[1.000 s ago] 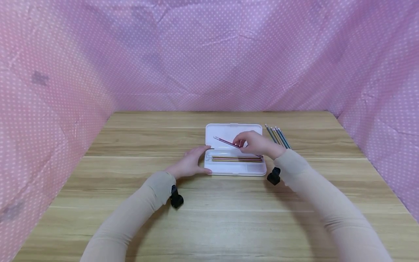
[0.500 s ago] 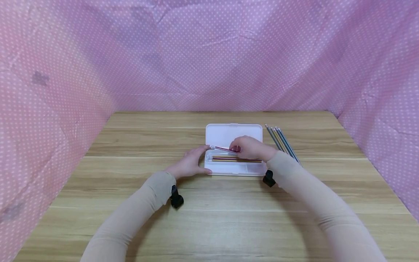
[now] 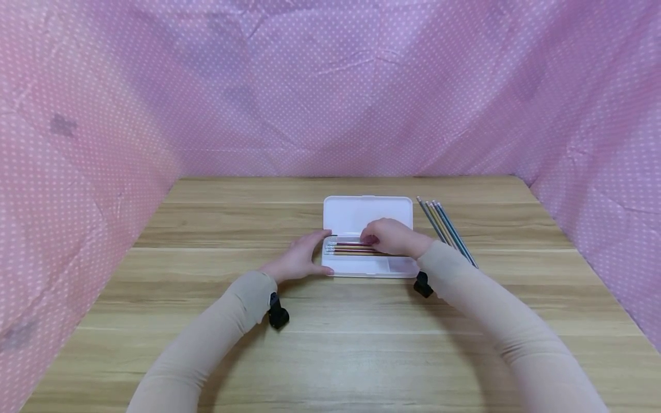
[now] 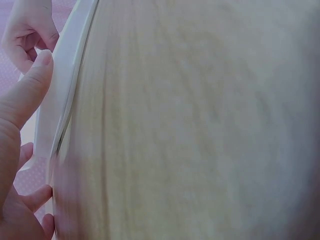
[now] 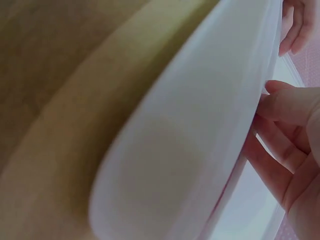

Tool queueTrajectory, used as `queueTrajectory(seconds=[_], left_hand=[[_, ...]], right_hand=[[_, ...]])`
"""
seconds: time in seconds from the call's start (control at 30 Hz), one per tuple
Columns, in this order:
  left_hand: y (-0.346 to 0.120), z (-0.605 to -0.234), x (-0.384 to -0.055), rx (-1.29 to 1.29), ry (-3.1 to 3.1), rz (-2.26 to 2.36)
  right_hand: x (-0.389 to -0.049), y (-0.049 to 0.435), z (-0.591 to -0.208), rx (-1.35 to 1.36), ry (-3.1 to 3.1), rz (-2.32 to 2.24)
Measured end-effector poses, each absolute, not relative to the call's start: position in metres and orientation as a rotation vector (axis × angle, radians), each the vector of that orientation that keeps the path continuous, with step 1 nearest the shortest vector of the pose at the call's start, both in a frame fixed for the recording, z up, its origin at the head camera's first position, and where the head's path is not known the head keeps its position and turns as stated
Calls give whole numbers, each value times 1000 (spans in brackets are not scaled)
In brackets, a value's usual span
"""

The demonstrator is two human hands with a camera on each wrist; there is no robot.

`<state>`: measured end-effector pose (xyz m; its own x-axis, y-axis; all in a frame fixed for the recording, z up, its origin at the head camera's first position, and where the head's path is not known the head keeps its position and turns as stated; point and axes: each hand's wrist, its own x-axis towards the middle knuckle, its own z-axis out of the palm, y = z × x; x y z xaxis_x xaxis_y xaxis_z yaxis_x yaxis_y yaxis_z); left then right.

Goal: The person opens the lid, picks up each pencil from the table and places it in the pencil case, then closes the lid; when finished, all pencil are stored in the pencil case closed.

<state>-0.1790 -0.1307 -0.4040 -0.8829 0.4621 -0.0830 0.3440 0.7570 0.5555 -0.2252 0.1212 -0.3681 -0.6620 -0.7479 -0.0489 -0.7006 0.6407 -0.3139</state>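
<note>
A white pencil case (image 3: 356, 267) lies on the table with its lid (image 3: 348, 213) swung back. My left hand (image 3: 293, 261) holds the case's left end, thumb at the near corner and fingers at the far one. Inside the long compartment, several yellow and dark red pencils (image 3: 348, 252) lie side by side, white ends to the left. My right hand (image 3: 395, 237) reaches over the case and pinches a dark red pencil (image 3: 346, 244) low along the back of that row. The right fingertips are partly hidden behind the case wall (image 5: 185, 125) in the right wrist view.
Several blue-green and yellow pencils (image 3: 448, 229) lie slanted on the wooden table (image 3: 330, 344), right of the case and partly behind the right forearm. Pink dotted cloth (image 3: 330, 103) hangs around the back and sides. A smaller compartment (image 3: 403, 265) sits at the case's near right.
My right hand has come down and slightly left, bringing the dark red pencil from a slant above the case to lie level with the others. The left hand keeps its place.
</note>
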Motion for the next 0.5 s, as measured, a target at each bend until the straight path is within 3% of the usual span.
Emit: queueTrajectory(seconds=[0.5], left_hand=[[-131, -408, -181, 636, 2745, 808]], right_hand=[[-224, 123, -371, -1089, 2675, -438]])
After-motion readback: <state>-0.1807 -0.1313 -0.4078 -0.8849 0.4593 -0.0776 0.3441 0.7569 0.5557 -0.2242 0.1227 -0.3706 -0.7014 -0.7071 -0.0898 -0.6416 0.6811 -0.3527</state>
